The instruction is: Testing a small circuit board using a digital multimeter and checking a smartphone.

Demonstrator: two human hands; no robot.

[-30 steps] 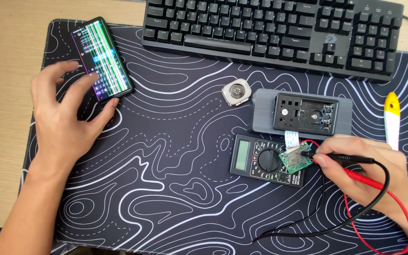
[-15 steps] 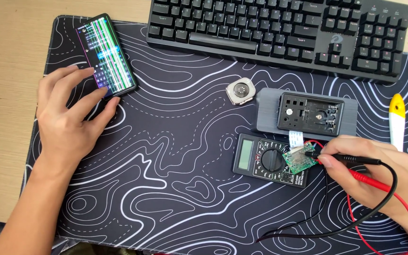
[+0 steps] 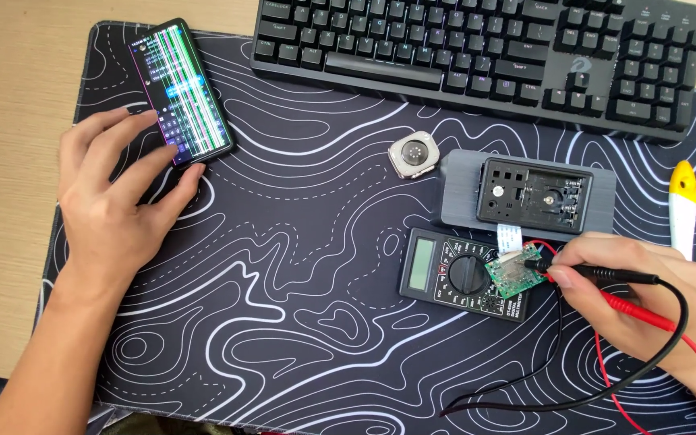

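Pale wood tabletop [image 3: 10, 105] shows at the left edge of the frame, most of it covered by a black desk mat [image 3: 300, 322] with white contour lines; a black keyboard [image 3: 477, 56] lies along the top. At upper left a phone [image 3: 180, 90] lies face up, its screen streaked with coloured vertical lines; the left hand [image 3: 114, 201] rests flat beside it, fingers spread and loose, holding nothing, fingertips touching the phone's lower edge as if to steady it. At lower right the right hand [image 3: 646, 298] pinches a black probe [image 3: 590, 272] and a red probe [image 3: 646, 310] like pens; their tips meet a small green circuit board [image 3: 515, 274], which rests on the right end of a black multimeter [image 3: 461, 274], close to the dial so the reading stays in sight. Which pads the tips touch is too small to tell. Just above sits a grey block carrying an opened black module [image 3: 535, 195]; a watch body [image 3: 414, 153] lies to its left; a white and yellow tool [image 3: 683, 205] lies at far right.
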